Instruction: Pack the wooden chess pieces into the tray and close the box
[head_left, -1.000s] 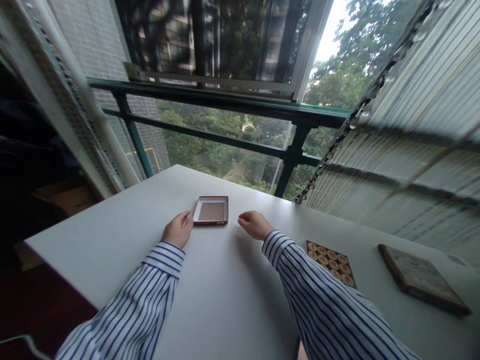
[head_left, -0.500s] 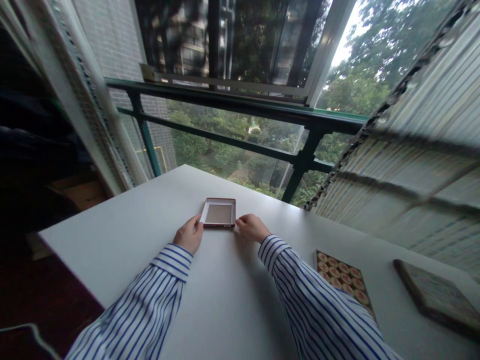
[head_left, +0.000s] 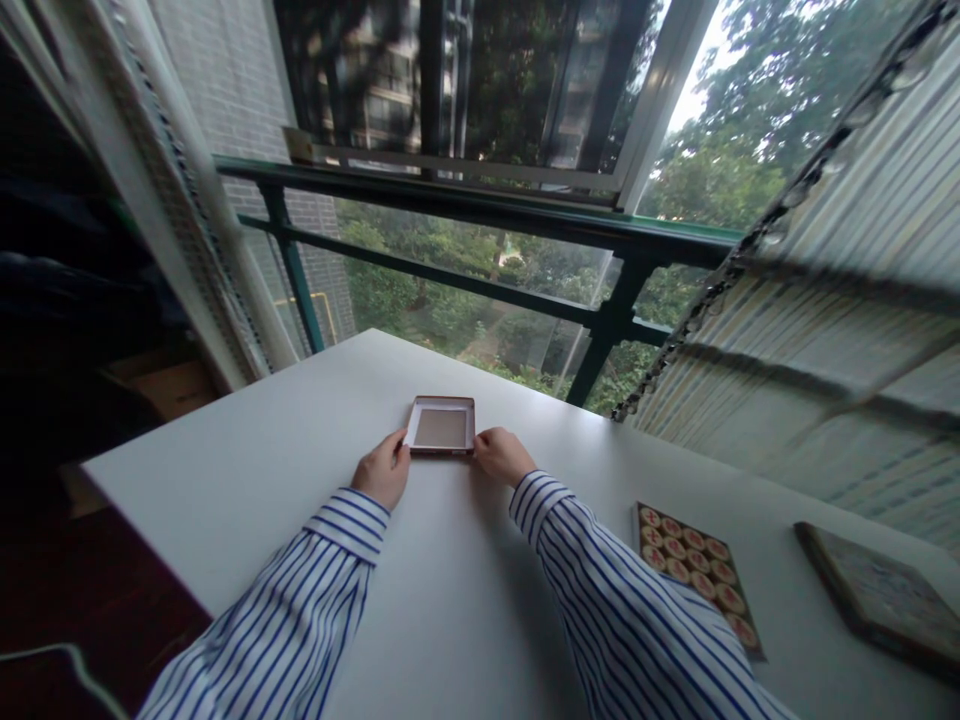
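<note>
Out near the far middle of the smooth white table [head_left: 457,600], right below the window, sits a small shallow square tray [head_left: 441,428] with a thin reddish-brown rim and a flat, matte grey-beige floor. Looks like card or thin wood, can't say which. It lies flat on the tabletop.

Both arms stretch forward in soft white shirt sleeves [head_left: 315,590] with blue stripes, cuffs buttoned at the wrists. The left hand [head_left: 384,470] rests knuckles-up, fingers curled, with the tips meeting the tray's near left corner. The right hand [head_left: 501,456] mirrors it at the near right corner, fingers bent and tucked against the rim. So both hands touch the tray, one per corner, but honestly I can't tell if they're actually pinching it or just resting against it.

Off to the right, well apart from the hands, there's a flat rectangular box of round pale wooden discs [head_left: 697,577] with red markings, packed in neat rows. Further right lies a flat brown-edged board [head_left: 881,600] with a blurry printed face. Behind the table runs a dark green metal railing [head_left: 480,205], and a ribbed striped blind [head_left: 847,340] hangs on the right.
</note>
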